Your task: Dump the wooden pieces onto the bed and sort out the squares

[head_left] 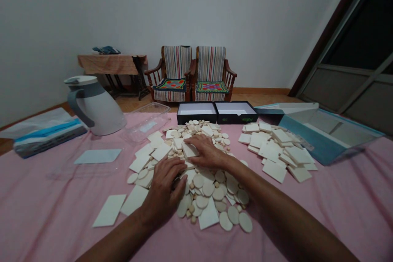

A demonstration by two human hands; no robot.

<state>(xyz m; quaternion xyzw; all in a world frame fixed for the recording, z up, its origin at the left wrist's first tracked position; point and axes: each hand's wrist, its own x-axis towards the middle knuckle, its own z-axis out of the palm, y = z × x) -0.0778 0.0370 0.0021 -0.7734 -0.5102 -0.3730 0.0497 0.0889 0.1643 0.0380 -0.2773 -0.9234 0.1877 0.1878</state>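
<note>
In the middle of the cloth lies a heap of pale wooden discs (202,202), squares and small cubes. My right hand (206,152) reaches into its centre and pinches a pale square wooden tile (189,150) between thumb and fingers. Nearer to me, my left hand (167,184) rests on the heap's left side, fingers stretched over the pieces and thumb apart, with no held piece showing. Square tiles (143,159) fan out left of the heap, and a separate rectangular tile (109,211) lies flat at the front left. What is under my left palm is hidden.
On the pink cloth (331,208), a second pile of square tiles (273,151) lies right, beside a blue box (319,139). Two black-edged trays (196,114) stand behind the heap. Clear plastic containers (147,120), a white-grey jug (101,108) and a tissue pack (50,135) stand left.
</note>
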